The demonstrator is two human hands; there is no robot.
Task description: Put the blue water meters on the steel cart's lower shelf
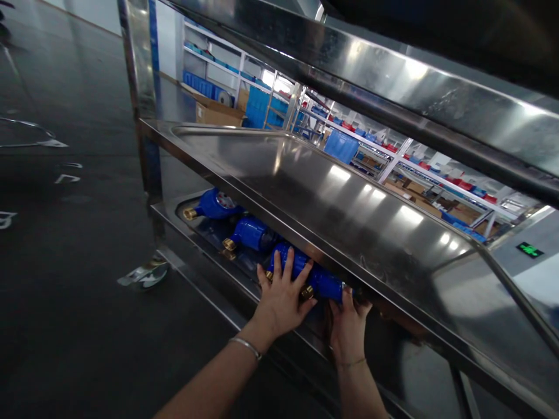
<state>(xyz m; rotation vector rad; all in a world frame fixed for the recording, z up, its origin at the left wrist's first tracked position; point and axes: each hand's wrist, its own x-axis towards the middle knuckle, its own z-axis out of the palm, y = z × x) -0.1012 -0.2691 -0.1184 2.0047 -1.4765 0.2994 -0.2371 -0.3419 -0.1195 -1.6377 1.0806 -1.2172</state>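
Several blue water meters with brass threaded ends lie in a row on the lower tray [205, 235] of a stainless steel cart. One water meter [216, 203] is at the far left, and another water meter [251, 234] lies beside it. My left hand [282, 297] rests with spread fingers on a third meter, touching its blue body. Closer to the right, my right hand [349, 329] has its fingers bent around the end of a blue water meter [327, 285]. The upper tray's edge partly hides the meters and my right fingertips.
The cart's middle tray [271, 174] overhangs the lower one closely, and a steel rail [393, 70] crosses above. A caster [151, 274] stands at the lower left. Shelving with blue bins [340, 145] and a cardboard box [218, 113] is behind the cart.
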